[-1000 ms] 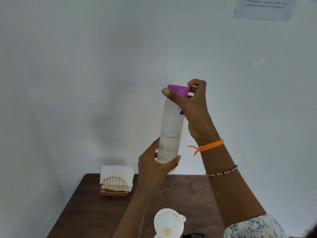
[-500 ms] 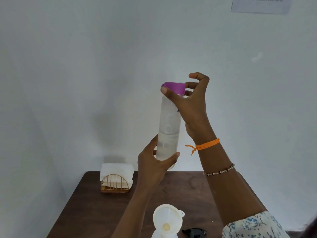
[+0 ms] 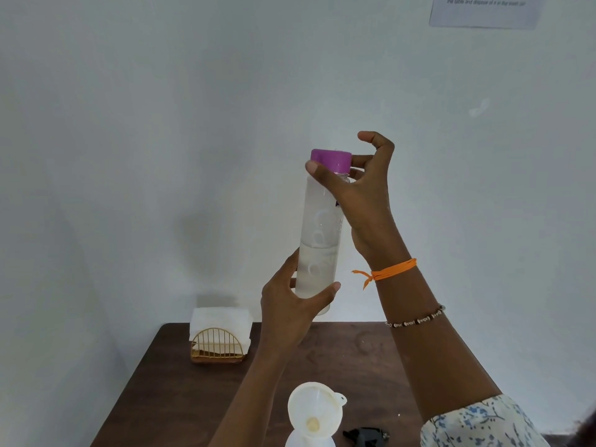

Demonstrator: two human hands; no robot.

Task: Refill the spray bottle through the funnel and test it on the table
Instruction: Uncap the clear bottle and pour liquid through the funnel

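Your right hand (image 3: 364,201) is pinched on the purple cap (image 3: 331,160) — thumb across the front, a finger behind it, the index finger curled up and free above. Your left hand (image 3: 292,304) is wrapped around the bottom of the water bottle (image 3: 317,233), thumb on one side, fingers on the other, holding it upright in the air above the tabletop (image 3: 180,398).

The bottle looks like smooth, stiff, frosted plastic or glass; I cannot tell which. It is roughly half full, so expect the weight to sit low, right in your left palm, and to shift toward the mouth once you tilt. A smooth wall may slip if wet, so keep the lower grip wrapped round, not just fingertips. The cap is small and light; take it by its side wall.

Below your left wrist stands the white funnel (image 3: 314,411), seated in the neck of the spray bottle (image 3: 309,441), of which only the top shows. Both look light and easy to tip — pour gently. Just to the right of them, under your right forearm, lies a dark piece, probably the spray head (image 3: 366,435).

Count: one water bottle, one cap, one funnel, one spray bottle, one dark head, and one napkin holder (image 3: 219,345) away beyond your left hand.
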